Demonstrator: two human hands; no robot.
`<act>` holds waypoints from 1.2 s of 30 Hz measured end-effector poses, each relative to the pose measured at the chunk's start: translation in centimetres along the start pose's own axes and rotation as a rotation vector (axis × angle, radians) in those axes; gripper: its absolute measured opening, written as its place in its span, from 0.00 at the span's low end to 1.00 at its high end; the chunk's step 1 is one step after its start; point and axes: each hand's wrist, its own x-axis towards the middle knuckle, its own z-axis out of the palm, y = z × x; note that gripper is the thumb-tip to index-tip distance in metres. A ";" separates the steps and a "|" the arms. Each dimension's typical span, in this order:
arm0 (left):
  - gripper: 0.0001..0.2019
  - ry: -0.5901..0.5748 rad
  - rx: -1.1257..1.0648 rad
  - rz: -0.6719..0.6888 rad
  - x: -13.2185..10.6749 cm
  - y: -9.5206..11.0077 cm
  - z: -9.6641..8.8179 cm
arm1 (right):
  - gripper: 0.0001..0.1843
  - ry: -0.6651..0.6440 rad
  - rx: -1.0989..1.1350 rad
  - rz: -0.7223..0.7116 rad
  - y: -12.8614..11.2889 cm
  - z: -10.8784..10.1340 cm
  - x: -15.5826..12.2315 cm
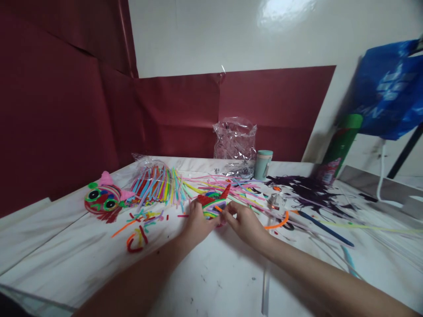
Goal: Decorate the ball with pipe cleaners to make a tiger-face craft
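My left hand (195,220) is closed on the side of a small multicoloured pipe-cleaner figure (211,199), which has red pointed ears. On its right side my right hand (243,218) pinches with thumb and forefinger at a short orange pipe cleaner (218,208) lying against its striped surface. Both hands hide much of the figure's lower part. A longer curved orange pipe cleaner (280,223) shows just right of my right wrist; whether it joins the short piece cannot be seen.
Left stands a similar cat-like face (103,198) with large eyes. Cut scraps (145,220), a bag of coloured pipe cleaners (152,185), and a green-lidded jar (263,165) lie beyond my hands. Right are purple strands (307,191), a dark-blue pen-like tool (325,228) and clear sticks (266,286).
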 end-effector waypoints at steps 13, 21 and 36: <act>0.23 0.007 0.069 0.096 -0.1 -0.4 0.3 | 0.08 0.023 -0.093 0.019 -0.6 0.4 -0.1; 0.26 -0.028 0.038 0.083 0.0 -0.3 0.0 | 0.07 0.032 -0.059 0.036 -0.3 0.5 -0.2; 0.20 -0.169 -0.309 -0.081 1.6 -0.9 -1.1 | 0.09 -0.023 0.565 0.208 0.6 -0.7 2.4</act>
